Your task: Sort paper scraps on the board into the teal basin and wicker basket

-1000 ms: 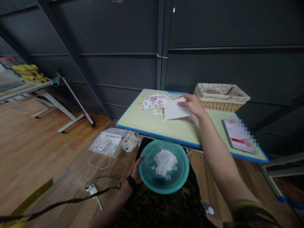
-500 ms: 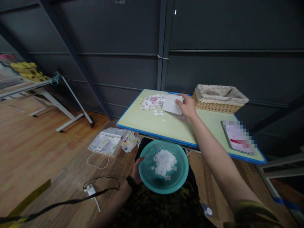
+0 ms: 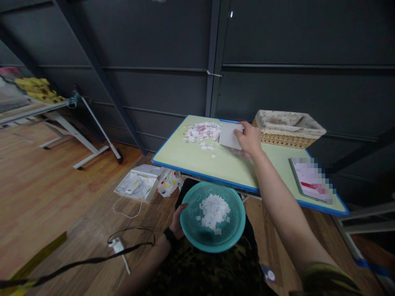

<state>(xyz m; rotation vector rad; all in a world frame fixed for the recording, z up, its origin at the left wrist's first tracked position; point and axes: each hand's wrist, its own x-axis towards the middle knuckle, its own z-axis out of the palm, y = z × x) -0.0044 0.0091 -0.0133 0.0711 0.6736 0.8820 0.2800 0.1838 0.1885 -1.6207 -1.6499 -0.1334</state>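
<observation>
My right hand [image 3: 249, 138] reaches across the pale green table [image 3: 222, 164] and pinches a white card [image 3: 230, 136], held against the tabletop. Just left of the card lies a heap of small white and pink paper scraps [image 3: 202, 131], with a few loose bits nearer me. My left hand [image 3: 177, 222] grips the left rim of a teal plastic basket bowl [image 3: 212, 222], held below the table's near blue edge over my lap. A pile of white paper scraps [image 3: 214, 211] lies inside the bowl.
A wicker basket with a cloth lining [image 3: 288, 127] stands at the table's back right. A booklet [image 3: 311, 181] lies at its right end. On the wooden floor are an open white box [image 3: 138, 185], a spotted bag [image 3: 169, 181] and a black cable [image 3: 92, 259]. Another table [image 3: 46, 111] stands far left.
My right hand has carried the white card away from me toward the back of the table, beside the scrap heap. The bowl in my left hand has stayed put.
</observation>
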